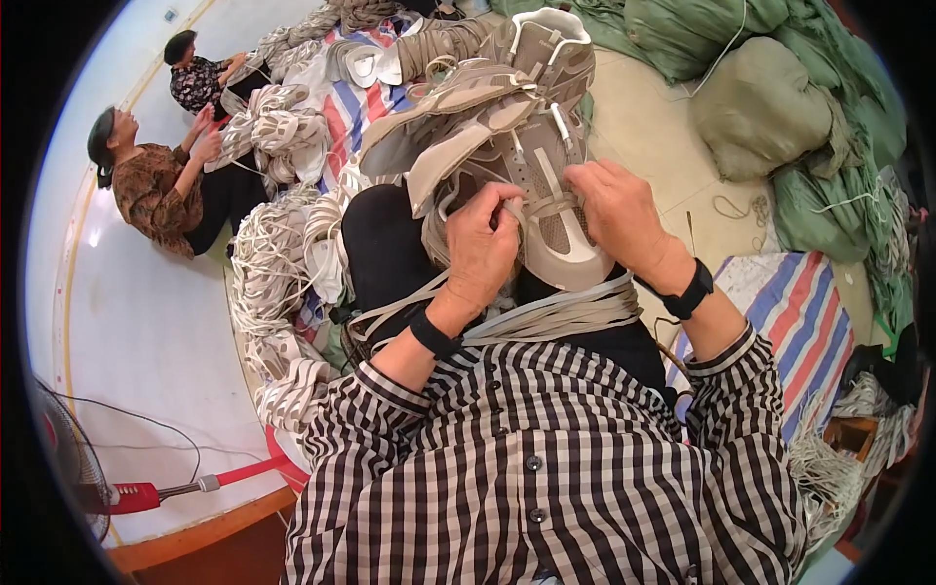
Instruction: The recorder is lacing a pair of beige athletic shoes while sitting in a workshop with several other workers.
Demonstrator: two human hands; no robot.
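Note:
A beige shoe upper (561, 239) lies on my lap, at the near end of a stack of several like uppers (487, 97) that runs away over my knees. My left hand (480, 249) grips the upper's left side, thumb and fingers pinched at its lace area. My right hand (616, 210) holds its right side, fingers curled onto the top edge. A bundle of flat beige laces (546, 317) drapes across my thighs just below both hands. Each wrist wears a black band.
Two other people (161, 185) sit on the pale floor at the left, handling shoe parts. Heaps of white and beige parts (278, 263) lie on a striped tarp (809, 322). Green sacks (760, 107) fill the right; a red fan (78, 478) stands lower left.

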